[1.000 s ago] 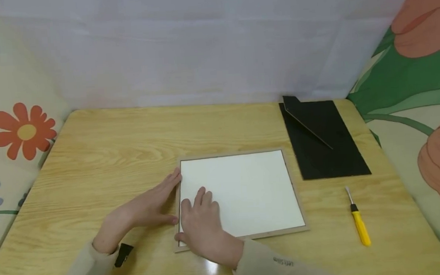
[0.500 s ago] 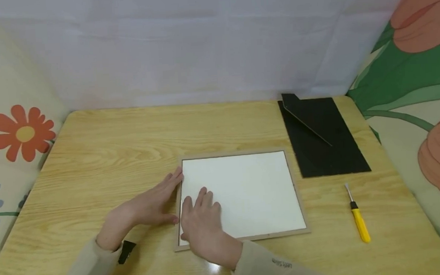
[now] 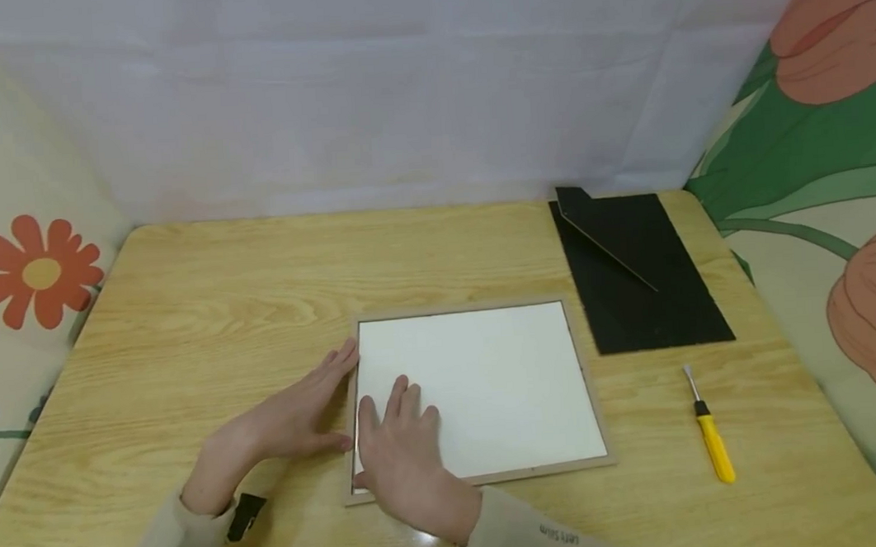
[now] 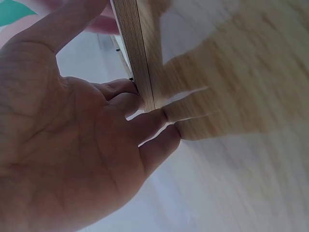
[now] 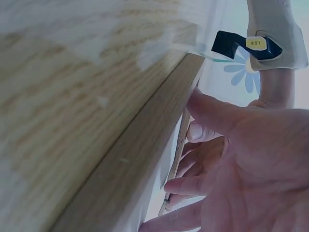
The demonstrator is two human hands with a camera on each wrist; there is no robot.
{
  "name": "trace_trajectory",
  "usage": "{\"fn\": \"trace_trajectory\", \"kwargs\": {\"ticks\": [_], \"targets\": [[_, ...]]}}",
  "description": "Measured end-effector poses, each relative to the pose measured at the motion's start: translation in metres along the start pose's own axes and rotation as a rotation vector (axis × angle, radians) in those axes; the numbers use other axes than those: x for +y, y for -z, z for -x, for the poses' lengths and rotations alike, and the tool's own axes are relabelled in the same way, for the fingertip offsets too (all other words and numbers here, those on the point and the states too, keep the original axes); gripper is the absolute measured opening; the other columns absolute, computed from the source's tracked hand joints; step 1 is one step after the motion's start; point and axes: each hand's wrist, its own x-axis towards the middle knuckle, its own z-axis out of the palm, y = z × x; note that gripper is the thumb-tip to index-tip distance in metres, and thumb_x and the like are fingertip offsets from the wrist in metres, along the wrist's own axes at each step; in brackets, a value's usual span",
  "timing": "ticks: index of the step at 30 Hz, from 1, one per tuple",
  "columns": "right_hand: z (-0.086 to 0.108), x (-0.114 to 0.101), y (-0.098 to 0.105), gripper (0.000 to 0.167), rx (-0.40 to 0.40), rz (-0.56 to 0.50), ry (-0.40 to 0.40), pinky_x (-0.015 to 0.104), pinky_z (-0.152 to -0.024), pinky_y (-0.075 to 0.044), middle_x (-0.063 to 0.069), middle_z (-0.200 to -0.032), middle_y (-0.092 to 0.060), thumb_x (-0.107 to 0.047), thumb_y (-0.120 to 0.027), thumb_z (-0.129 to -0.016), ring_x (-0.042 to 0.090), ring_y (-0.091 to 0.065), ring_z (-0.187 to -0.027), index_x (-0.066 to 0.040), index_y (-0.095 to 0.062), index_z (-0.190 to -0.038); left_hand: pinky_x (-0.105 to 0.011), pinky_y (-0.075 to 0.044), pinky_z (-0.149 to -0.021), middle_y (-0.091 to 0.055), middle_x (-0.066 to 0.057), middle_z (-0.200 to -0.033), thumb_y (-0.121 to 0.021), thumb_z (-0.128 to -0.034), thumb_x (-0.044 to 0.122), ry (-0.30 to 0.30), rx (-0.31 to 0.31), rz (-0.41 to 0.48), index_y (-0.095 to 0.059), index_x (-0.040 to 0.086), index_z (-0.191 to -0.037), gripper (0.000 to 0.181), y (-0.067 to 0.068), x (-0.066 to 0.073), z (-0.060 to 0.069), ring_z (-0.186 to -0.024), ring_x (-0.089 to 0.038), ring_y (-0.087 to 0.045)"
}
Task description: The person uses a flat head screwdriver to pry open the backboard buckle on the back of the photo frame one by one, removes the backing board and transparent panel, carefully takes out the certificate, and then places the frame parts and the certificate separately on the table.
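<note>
1. Frame (image 3: pixel 537 471): flat on table (image 3: pixel 223 276), approx. mid, twd near side; slightly skewed to table's edges. Wht panel (image 3: pixel 488 386) sits inside its rim.
2. L hand (image 3: pixel 293 417): at frame's L edge, grips nothing. Thumb wide of fingers; fingertips touch edge nr far L corner, thumb tip by same edge lower down. L wrist view: fingertips also on tabletop.
3. R hand (image 3: pixel 406 461): over panel's L end, fingers spread, roughly straight, gripping nothing; thumb at rim by near L corner. Press force: can't tell.
4. Hands v. close, R just beside L; little room betw. them.
5. Far side: wide band of wood betw. frame & table's far edge; same on L, past L hand.
6. R side tighter: blk board (image 3: pixel 678 310) w/ raised leg, nr frame's R edge but apart; its far end at table's far edge.
7. Screwdriver (image 3: pixel 717 449): R of frame, apart; tip twd board's near edge, gap betw.
</note>
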Motion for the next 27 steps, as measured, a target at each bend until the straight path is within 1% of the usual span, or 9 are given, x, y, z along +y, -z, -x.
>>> {"fn": "trace_trajectory", "kwargs": {"ticks": [4, 10, 13, 15, 17, 19, 22, 24, 27], "targets": [[-0.001, -0.002, -0.001, 0.097, 0.003, 0.0, 0.003, 0.044, -0.082, -0.051, 0.029, -0.143, -0.04, -0.074, -0.058, -0.075, 0.041, -0.04, -0.128, -0.018, -0.032, -0.149, -0.059, -0.019, -0.11, -0.002, -0.027, -0.157, -0.078, -0.0817, 0.026, -0.007, 0.011, -0.006, -0.011, -0.007, -0.151, 0.102, 0.0, 0.0, 0.002, -0.14, -0.049, -0.01], [-0.001, 0.0, 0.001, 0.097, -0.043, -0.079, 0.005, 0.049, -0.088, -0.05, 0.029, -0.146, -0.035, -0.064, -0.063, -0.081, 0.042, -0.036, -0.132, -0.017, -0.021, -0.154, -0.059, -0.019, -0.11, -0.002, -0.027, -0.157, -0.078, -0.082, 0.027, -0.014, 0.024, 0.002, -0.01, -0.007, -0.151, 0.102, -0.001, 0.0, 0.003, -0.14, -0.049, -0.01], [-0.001, 0.004, 0.003, 0.095, 0.02, -0.121, 0.022, 0.048, -0.081, -0.052, 0.031, -0.14, -0.041, -0.054, -0.069, -0.083, 0.04, -0.045, -0.121, -0.014, -0.02, -0.154, -0.059, -0.019, -0.11, -0.003, -0.026, -0.157, -0.078, -0.082, 0.027, -0.011, 0.029, 0.012, -0.01, -0.007, -0.151, 0.102, -0.001, -0.001, 0.004, -0.14, -0.049, -0.01], [-0.001, 0.008, 0.005, 0.091, 0.076, -0.144, 0.027, 0.044, -0.074, -0.052, 0.029, -0.13, -0.047, -0.046, -0.072, -0.083, 0.035, -0.052, -0.106, -0.014, -0.022, -0.153, -0.06, -0.019, -0.11, -0.002, -0.026, -0.158, -0.078, -0.082, 0.027, -0.012, 0.033, 0.023, -0.01, -0.006, -0.151, 0.103, 0.0, -0.001, 0.005, -0.141, -0.048, -0.009], [-0.001, 0.012, 0.009, 0.087, 0.124, -0.162, 0.037, 0.039, -0.064, -0.049, 0.022, -0.116, -0.053, -0.037, -0.073, -0.083, 0.028, -0.052, -0.089, -0.018, -0.024, -0.153, -0.06, -0.018, -0.11, -0.003, -0.027, -0.157, -0.078, -0.0818, 0.027, -0.021, 0.042, 0.035, -0.01, -0.006, -0.151, 0.103, 0.0, -0.001, 0.006, -0.14, -0.049, -0.009], [-0.002, 0.016, 0.014, 0.082, 0.135, -0.156, 0.045, 0.035, -0.059, -0.046, 0.015, -0.104, -0.053, -0.032, -0.073, -0.084, 0.024, -0.05, -0.079, -0.023, -0.028, -0.151, -0.061, -0.018, -0.11, -0.003, -0.027, -0.157, -0.078, -0.0816, 0.028, -0.029, 0.05, 0.042, -0.011, -0.006, -0.151, 0.103, 0.0, -0.001, 0.006, -0.14, -0.05, -0.009], [-0.003, 0.023, 0.025, 0.068, 0.13, -0.133, 0.058, 0.034, -0.06, -0.047, 0.009, -0.097, -0.055, -0.033, -0.073, -0.085, 0.023, -0.052, -0.08, -0.025, -0.039, -0.143, -0.061, -0.018, -0.11, -0.004, -0.027, -0.157, -0.079, -0.081, 0.029, -0.03, 0.058, 0.042, -0.012, -0.006, -0.151, 0.103, 0.0, -0.001, 0.007, -0.14, -0.05, -0.01], [-0.003, 0.029, 0.033, 0.059, 0.132, -0.112, 0.063, 0.035, -0.064, -0.05, 0.007, -0.099, -0.059, -0.038, -0.072, -0.085, 0.023, -0.056, -0.085, -0.021, -0.047, -0.135, -0.06, -0.018, -0.11, -0.005, -0.026, -0.157, -0.079, -0.0804, 0.029, -0.027, 0.061, 0.037, -0.013, -0.006, -0.151, 0.103, -0.002, -0.001, 0.006, -0.14, -0.049, -0.01], [-0.001, 0.041, 0.046, 0.056, 0.133, -0.122, 0.072, 0.033, -0.067, -0.052, 0.004, -0.104, -0.061, -0.047, -0.069, -0.086, 0.023, -0.056, -0.091, -0.013, -0.053, -0.127, -0.059, -0.017, -0.111, -0.005, -0.025, -0.158, -0.079, -0.0799, 0.029, -0.017, 0.06, 0.034, -0.014, -0.006, -0.151, 0.103, -0.003, -0.001, 0.006, -0.14, -0.048, -0.01]]}}
